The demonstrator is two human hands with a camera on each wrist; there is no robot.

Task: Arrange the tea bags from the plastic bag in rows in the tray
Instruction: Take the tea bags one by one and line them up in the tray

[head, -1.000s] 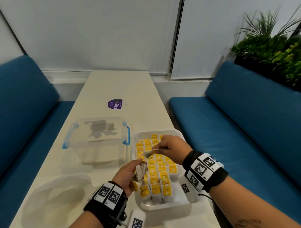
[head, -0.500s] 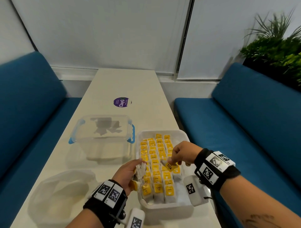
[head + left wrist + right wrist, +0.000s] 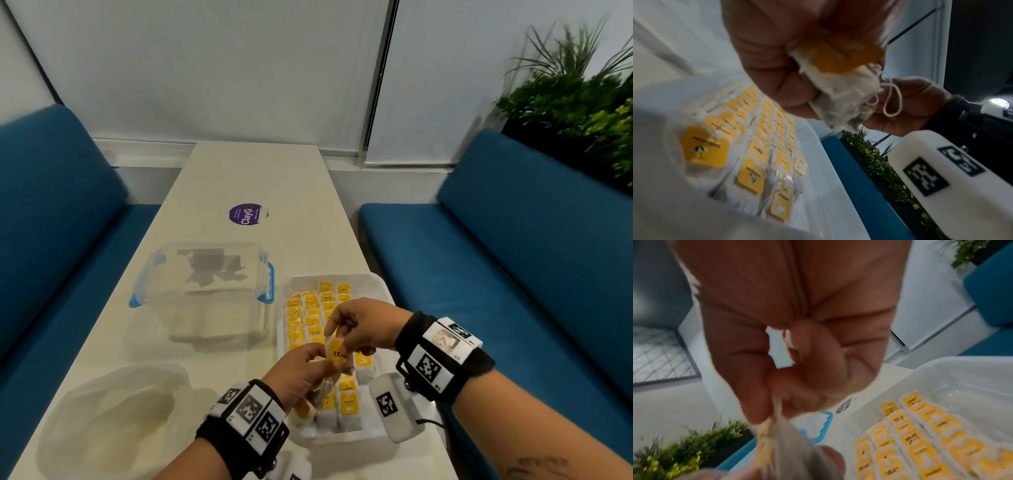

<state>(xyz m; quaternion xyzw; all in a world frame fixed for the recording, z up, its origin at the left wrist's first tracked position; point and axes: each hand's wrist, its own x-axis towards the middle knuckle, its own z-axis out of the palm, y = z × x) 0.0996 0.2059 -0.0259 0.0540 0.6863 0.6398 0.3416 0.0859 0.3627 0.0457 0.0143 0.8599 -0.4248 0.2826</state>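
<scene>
The white tray on the table's right side holds several rows of yellow-tagged tea bags. My left hand hovers over the tray's near left part and grips a small bunch of tea bags. My right hand meets it from the right and pinches one yellow-tagged tea bag at the top of that bunch. In the right wrist view the thumb and fingers pinch that bag's paper above the filled rows. The crumpled plastic bag lies at the near left.
A clear lidded box with blue clips stands left of the tray. A purple round sticker is farther up the table. Blue benches flank the narrow table, and a plant stands at the far right.
My right hand has left the tray's right-hand row and come back to the left hand, where it now pinches a tea bag from the bunch. The left hand has barely moved.
</scene>
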